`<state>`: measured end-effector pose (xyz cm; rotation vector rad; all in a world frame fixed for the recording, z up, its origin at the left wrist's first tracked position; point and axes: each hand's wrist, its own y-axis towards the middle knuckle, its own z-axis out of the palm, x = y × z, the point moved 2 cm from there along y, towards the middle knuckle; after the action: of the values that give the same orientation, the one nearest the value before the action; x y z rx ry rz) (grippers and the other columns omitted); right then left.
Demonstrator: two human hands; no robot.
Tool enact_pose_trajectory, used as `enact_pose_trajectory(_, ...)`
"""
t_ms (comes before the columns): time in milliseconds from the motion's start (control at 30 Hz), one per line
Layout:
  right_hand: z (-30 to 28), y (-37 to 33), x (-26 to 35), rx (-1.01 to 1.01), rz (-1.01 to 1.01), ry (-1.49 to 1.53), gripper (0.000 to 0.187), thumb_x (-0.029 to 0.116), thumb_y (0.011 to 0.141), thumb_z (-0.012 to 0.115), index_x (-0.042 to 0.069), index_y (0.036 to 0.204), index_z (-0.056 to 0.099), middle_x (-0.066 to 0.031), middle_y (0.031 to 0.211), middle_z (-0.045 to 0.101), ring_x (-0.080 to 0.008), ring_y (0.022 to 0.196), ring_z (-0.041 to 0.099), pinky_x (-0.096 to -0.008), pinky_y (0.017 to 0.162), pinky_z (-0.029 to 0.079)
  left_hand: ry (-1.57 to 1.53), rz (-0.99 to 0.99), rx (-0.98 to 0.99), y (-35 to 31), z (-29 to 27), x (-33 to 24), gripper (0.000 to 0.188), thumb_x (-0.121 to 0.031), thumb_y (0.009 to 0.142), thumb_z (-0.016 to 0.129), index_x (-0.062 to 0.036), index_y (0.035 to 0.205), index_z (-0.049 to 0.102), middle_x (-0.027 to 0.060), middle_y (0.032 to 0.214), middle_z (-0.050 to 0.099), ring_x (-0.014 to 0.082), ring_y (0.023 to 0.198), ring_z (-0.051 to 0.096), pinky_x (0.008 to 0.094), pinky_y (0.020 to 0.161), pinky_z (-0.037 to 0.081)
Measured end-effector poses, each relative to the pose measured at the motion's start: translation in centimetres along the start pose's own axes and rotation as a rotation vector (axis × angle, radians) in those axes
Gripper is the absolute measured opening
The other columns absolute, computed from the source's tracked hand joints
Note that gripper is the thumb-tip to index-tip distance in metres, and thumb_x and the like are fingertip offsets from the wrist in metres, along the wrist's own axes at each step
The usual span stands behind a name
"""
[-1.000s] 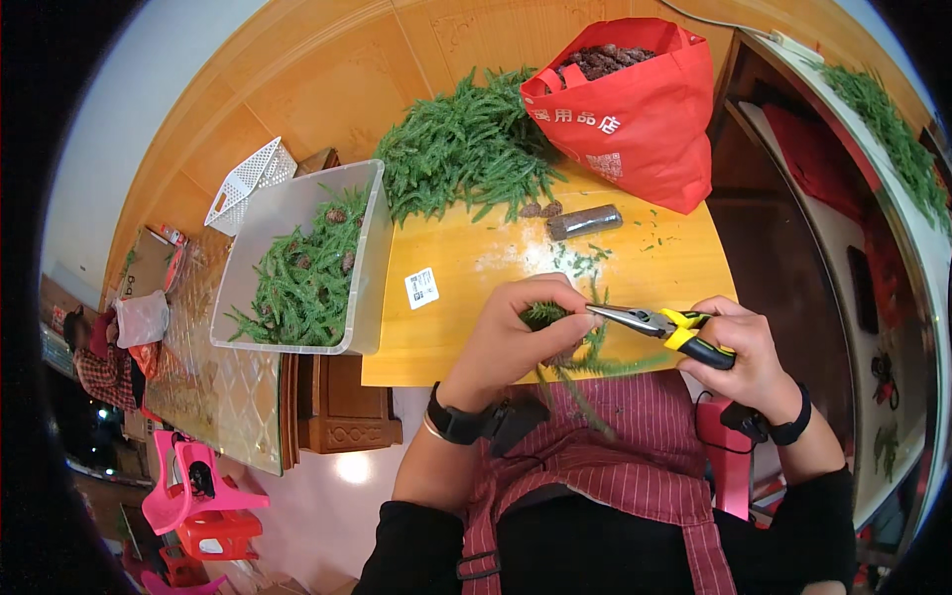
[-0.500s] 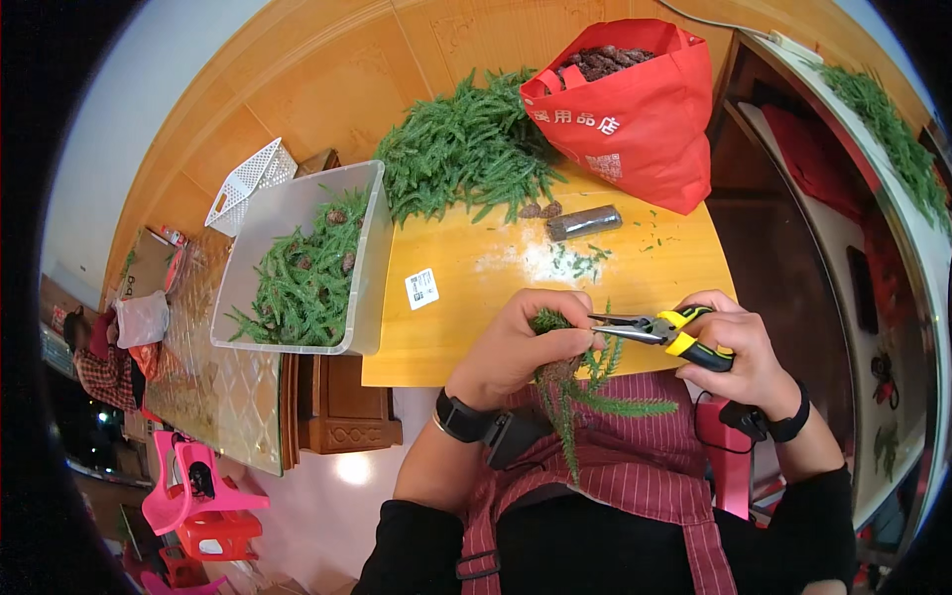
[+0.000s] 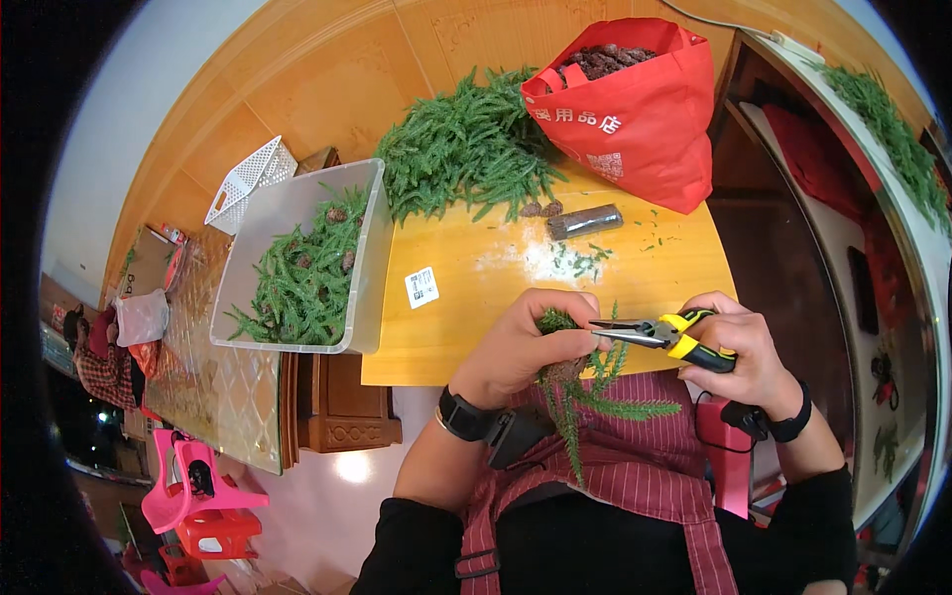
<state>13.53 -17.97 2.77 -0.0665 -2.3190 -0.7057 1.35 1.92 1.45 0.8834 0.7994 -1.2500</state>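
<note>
My left hand (image 3: 531, 349) is closed on a green artificial pine sprig (image 3: 605, 402), whose needled branches hang down over my apron. A brown pine cone (image 3: 563, 371) shows just under my fingers, among the needles. Long-nose pliers (image 3: 684, 339) with yellow and black handles are gripped in my right hand (image 3: 742, 347). Their jaws point left and reach my left thumb and fingertips, with a narrow gap showing between them. Whatever lies at the jaw tips is too small to make out.
On the yellow table (image 3: 466, 347) lie a heap of green sprigs (image 3: 466, 149), a dark bundle of thin sticks (image 3: 585, 221) and a white label (image 3: 421, 288). A red bag (image 3: 635, 119) of pine cones stands behind. At left, a clear bin (image 3: 367, 268) holds sprigs with cones.
Almost nothing differs. Both hands, the sprig and the pliers have shifted very slightly to the right.
</note>
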Motion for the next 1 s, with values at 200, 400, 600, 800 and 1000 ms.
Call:
enact_pose_trajectory(200,0.0,-0.2,-0.1,0.032,0.035,0.013,0.028,0.019,0.062,0.076,0.004,0.063,0.053,-0.007,0.067,0.06,-0.0292,0.078,0.058,-0.0345,0.071,0.045,0.029,-0.045,0.031,0.0,0.3,-0.3,0.007,-0.006,0.07,0.064,-0.0017,0.072,0.06,0.0044,0.068,0.051,0.0133,0.066,0.041,0.0248,0.057,0.031)
enact_pose_trajectory(400,-0.3,-0.3,0.1,0.036,0.123,-0.008,0.031,0.022,0.063,0.075,0.004,0.063,0.051,-0.0074,0.065,0.057,-0.0283,0.079,0.058,-0.0343,0.071,0.045,0.036,-0.068,-0.039,-0.5,0.3,-1.1,0.011,-0.008,0.074,0.063,-0.0007,0.082,0.06,0.0048,0.076,0.054,0.0095,0.063,0.046,0.0201,0.053,0.034)
enact_pose_trajectory(600,-1.7,-0.2,0.4,0.061,0.217,0.014,0.033,0.026,0.065,0.073,0.003,0.064,0.05,-0.0084,0.064,0.052,-0.0281,0.081,0.056,-0.0335,0.07,0.044,0.268,0.001,-0.072,-0.8,0.0,-2.0,0.017,0.001,0.074,0.061,0.0018,0.091,0.059,0.0048,0.085,0.055,0.0094,0.068,0.053,0.0208,0.06,0.043)
enact_pose_trajectory(800,-1.5,-0.4,0.6,0.09,0.213,-0.05,0.024,0.018,0.065,0.072,0.003,0.064,0.053,-0.007,0.068,0.062,-0.0245,0.08,0.057,-0.0324,0.071,0.045,0.459,0.144,-0.043,-0.9,-0.4,-1.9,0.019,0.001,0.075,0.063,-0.0004,0.093,0.06,0.0034,0.088,0.059,0.0085,0.079,0.055,0.0212,0.069,0.044)
enact_pose_trajectory(1000,-1.4,-0.3,0.7,0.067,0.255,-0.04,0.021,0.016,0.064,0.072,0.004,0.064,0.055,-0.0057,0.071,0.065,-0.0241,0.081,0.058,-0.0317,0.073,0.046,0.546,0.173,-0.054,-0.8,0.0,-2.1,0.022,0.004,0.068,0.067,0.0005,0.088,0.06,0.0053,0.087,0.056,0.0125,0.081,0.053,0.0234,0.072,0.042)
